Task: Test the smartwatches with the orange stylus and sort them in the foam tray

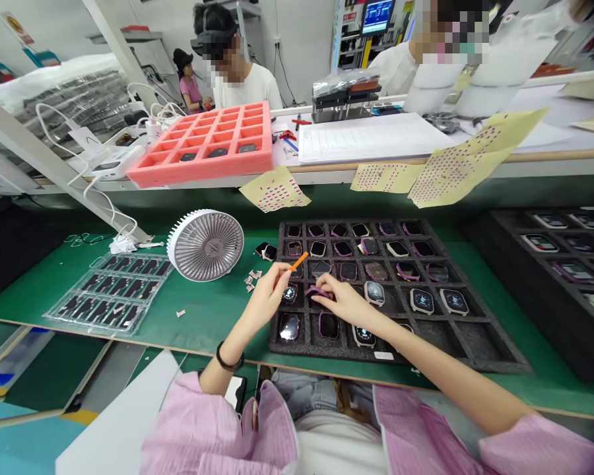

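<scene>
An orange stick-like tool (299, 261) is pinched in my left hand (268, 290), its tip pointing up and right over the black foam tray (475, 330). My right hand (339, 297) grips a purple-edged watch piece (317, 291) between thumb and fingers, above a compartment left of the tray's middle. Watch faces and purple-framed pieces sit in many compartments. Just left of the held piece lies a round-dialled watch (290, 293); below it is a purple-framed one (329, 324). The piece's lower part is hidden by my fingers.
A white fan (206, 245) stands left of the tray, beside small pink-white scraps (250, 282) and a clear plastic tray (109, 293). Another dark watch tray (539, 277) is at right. A pink foam tray (202, 173) rests on the shelf above. People sit beyond it.
</scene>
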Demonstrator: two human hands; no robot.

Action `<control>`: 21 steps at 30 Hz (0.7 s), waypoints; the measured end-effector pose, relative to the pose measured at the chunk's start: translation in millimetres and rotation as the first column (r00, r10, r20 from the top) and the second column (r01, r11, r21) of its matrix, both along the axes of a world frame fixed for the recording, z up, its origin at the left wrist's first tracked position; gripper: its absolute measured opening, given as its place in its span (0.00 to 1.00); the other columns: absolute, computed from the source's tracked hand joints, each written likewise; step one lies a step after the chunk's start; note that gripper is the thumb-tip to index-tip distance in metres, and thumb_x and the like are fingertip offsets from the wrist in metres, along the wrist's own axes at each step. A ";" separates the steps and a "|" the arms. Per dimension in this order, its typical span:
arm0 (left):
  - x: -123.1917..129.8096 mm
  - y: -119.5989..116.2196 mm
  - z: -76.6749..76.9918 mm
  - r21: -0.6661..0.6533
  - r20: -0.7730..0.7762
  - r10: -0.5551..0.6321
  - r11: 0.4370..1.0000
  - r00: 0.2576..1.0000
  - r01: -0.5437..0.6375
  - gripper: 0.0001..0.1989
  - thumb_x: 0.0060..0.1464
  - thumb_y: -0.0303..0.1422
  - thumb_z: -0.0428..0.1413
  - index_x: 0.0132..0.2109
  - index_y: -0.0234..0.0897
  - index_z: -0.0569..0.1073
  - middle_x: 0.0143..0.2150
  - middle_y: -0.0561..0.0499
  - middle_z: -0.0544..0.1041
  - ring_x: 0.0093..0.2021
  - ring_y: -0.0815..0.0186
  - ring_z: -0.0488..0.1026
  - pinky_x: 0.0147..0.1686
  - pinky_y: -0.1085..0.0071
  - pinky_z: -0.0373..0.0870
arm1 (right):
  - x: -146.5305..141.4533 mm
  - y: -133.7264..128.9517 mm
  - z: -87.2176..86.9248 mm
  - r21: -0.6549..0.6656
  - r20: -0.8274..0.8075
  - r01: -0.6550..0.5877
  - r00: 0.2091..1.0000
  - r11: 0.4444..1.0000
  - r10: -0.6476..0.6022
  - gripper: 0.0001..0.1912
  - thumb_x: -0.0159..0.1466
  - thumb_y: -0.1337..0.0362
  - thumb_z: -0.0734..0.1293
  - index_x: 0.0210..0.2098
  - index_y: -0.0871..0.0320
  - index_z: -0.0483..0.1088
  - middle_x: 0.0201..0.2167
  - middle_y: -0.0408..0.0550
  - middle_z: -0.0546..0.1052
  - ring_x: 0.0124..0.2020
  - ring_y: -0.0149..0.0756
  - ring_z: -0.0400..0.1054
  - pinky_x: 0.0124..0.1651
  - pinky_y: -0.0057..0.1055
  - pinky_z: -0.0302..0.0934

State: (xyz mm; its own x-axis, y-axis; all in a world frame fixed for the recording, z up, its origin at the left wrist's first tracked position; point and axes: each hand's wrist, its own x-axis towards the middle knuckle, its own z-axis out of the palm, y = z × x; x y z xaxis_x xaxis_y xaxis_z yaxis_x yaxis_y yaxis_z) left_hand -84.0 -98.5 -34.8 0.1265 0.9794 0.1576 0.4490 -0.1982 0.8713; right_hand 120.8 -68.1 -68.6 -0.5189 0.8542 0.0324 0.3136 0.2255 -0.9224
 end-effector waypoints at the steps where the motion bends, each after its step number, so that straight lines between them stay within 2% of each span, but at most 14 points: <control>1: 1.1 -11.6 -0.7 -0.046 0.063 0.010 0.999 0.998 -0.007 0.13 0.65 0.39 0.45 0.45 0.36 0.68 0.26 0.56 0.63 0.26 0.70 0.60 0.28 0.74 0.57 | 0.6 -2.9 2.8 -0.106 -0.099 0.030 0.994 0.994 -0.040 0.11 0.60 0.59 0.67 0.36 0.53 0.61 0.26 0.41 0.74 0.28 0.35 0.69 0.33 0.32 0.59; 3: 8.0 -30.1 -3.5 -0.127 0.152 0.013 0.992 0.988 0.007 0.15 0.63 0.42 0.46 0.42 0.35 0.71 0.25 0.57 0.62 0.25 0.72 0.56 0.26 0.75 0.54 | 1.5 -9.0 11.7 -0.321 -0.288 0.072 0.943 0.944 -0.169 0.16 0.57 0.55 0.69 0.40 0.54 0.62 0.26 0.41 0.76 0.29 0.36 0.71 0.32 0.31 0.59; 5: 18.7 -40.9 -6.3 -0.173 0.194 0.000 0.984 0.981 0.034 0.16 0.62 0.43 0.48 0.40 0.34 0.72 0.25 0.57 0.61 0.24 0.73 0.55 0.25 0.75 0.52 | 0.3 -15.7 22.7 -0.489 -0.424 0.078 0.849 0.869 -0.315 0.21 0.55 0.54 0.72 0.43 0.55 0.64 0.26 0.41 0.76 0.28 0.34 0.71 0.29 0.29 0.58; 8: 33.8 -44.9 -8.2 -0.185 0.210 -0.024 0.981 0.977 0.064 0.17 0.61 0.43 0.48 0.38 0.33 0.73 0.24 0.56 0.63 0.23 0.73 0.54 0.24 0.75 0.51 | -5.9 -25.3 35.9 -0.616 -0.520 0.074 0.710 0.784 -0.476 0.21 0.51 0.56 0.75 0.41 0.56 0.68 0.24 0.38 0.74 0.20 0.27 0.65 0.25 0.27 0.57; 11: 40.7 -42.4 -8.1 -0.189 0.216 -0.051 0.978 0.975 0.093 0.19 0.61 0.42 0.47 0.37 0.32 0.75 0.23 0.55 0.64 0.22 0.73 0.54 0.24 0.75 0.50 | -12.3 -30.1 41.0 -0.649 -0.551 0.087 0.632 0.756 -0.545 0.19 0.50 0.58 0.76 0.38 0.56 0.69 0.22 0.35 0.71 0.18 0.24 0.61 0.23 0.25 0.56; 16: 40.4 -40.2 -7.7 -0.195 0.213 -0.054 0.976 0.975 0.097 0.20 0.61 0.42 0.48 0.36 0.32 0.78 0.21 0.55 0.64 0.22 0.73 0.54 0.23 0.75 0.50 | -15.1 -29.8 40.1 -0.651 -0.556 0.139 0.582 0.746 -0.594 0.18 0.50 0.58 0.76 0.34 0.54 0.67 0.21 0.35 0.70 0.18 0.26 0.62 0.24 0.26 0.57; 21: 40.1 -40.5 -5.2 -0.209 0.229 -0.036 0.974 0.973 0.085 0.21 0.61 0.43 0.48 0.37 0.31 0.78 0.20 0.56 0.63 0.21 0.73 0.53 0.23 0.75 0.50 | -16.9 -31.7 37.3 -0.641 -0.585 0.130 0.555 0.756 -0.591 0.19 0.53 0.58 0.75 0.42 0.54 0.70 0.21 0.36 0.70 0.20 0.27 0.63 0.25 0.27 0.59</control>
State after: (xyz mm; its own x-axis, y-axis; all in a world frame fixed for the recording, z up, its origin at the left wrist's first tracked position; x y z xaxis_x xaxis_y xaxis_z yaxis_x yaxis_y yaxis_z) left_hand -43.9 -139.0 -40.0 0.1727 0.9846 -0.0255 0.2322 -0.0155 0.9725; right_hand 103.9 -99.8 -31.3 -0.1505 0.9620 -0.2278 -0.5550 -0.2729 -0.7858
